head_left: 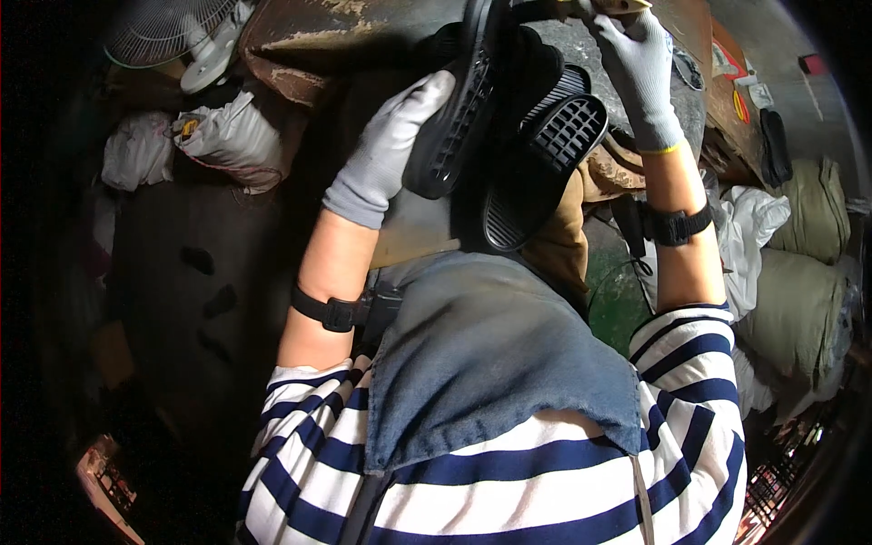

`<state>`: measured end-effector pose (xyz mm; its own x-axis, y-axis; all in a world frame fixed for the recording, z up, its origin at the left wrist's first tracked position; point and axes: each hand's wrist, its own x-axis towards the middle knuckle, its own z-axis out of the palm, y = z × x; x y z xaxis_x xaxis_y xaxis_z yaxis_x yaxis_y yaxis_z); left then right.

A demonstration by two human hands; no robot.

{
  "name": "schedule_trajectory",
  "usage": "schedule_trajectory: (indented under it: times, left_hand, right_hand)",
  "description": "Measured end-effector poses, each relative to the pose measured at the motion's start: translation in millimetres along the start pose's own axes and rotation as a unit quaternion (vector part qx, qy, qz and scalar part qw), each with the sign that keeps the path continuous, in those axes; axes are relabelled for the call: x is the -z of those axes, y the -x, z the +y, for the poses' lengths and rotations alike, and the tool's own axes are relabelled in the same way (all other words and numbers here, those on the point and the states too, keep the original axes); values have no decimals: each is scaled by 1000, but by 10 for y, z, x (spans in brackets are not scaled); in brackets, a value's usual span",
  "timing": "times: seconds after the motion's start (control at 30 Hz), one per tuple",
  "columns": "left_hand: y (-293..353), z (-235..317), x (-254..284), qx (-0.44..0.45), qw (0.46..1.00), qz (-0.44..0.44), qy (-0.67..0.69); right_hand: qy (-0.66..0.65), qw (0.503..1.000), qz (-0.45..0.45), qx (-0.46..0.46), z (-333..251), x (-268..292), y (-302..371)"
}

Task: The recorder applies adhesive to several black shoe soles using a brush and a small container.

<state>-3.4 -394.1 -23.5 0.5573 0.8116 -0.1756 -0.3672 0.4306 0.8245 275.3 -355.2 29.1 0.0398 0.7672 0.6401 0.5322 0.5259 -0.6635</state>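
Clearly, from my end of the feed, I have the black sole (463, 118) at the upper centre of the frame, tilted nearly on edge, its gridded face turned toward the right of the frame and its top end blurred. My left hand (391, 145), in a pale glove, is closed around its left edge about midway along; some of the fingers are hidden, so I cannot tell how far they wrap. My right hand (638, 68) is at the top right of centre, fingers bent at the frame's edge near a tan piece (622, 5); whether it grips that, I cannot tell. Just right of the sole lies a black slipper (538, 177) with a similar grid, beside the grey tabletop (581, 50).

I judge the sole light, rubbery and springy, hardly fragile, perhaps slippery against knit gloves; I would pinch it by the thick side wall at mid-length, keeping fingers off the grid
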Motion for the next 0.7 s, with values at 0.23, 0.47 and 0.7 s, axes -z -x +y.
schedule_trajectory:
  times: [0.23, 0.47, 0.7]
  left_hand:
    - [1183, -163, 1014, -40, 970, 87, 223]
    - [1886, -292, 2353, -352, 648, 327, 591]
    - [166, -753, 782, -78, 631, 282, -718]
  right_hand:
    - [-71, 993, 60, -76, 68, 188, 8]
    - [100, 979, 179, -3, 472, 1372, 62]
    - [254, 944, 204, -59, 1227, 1763, 161]
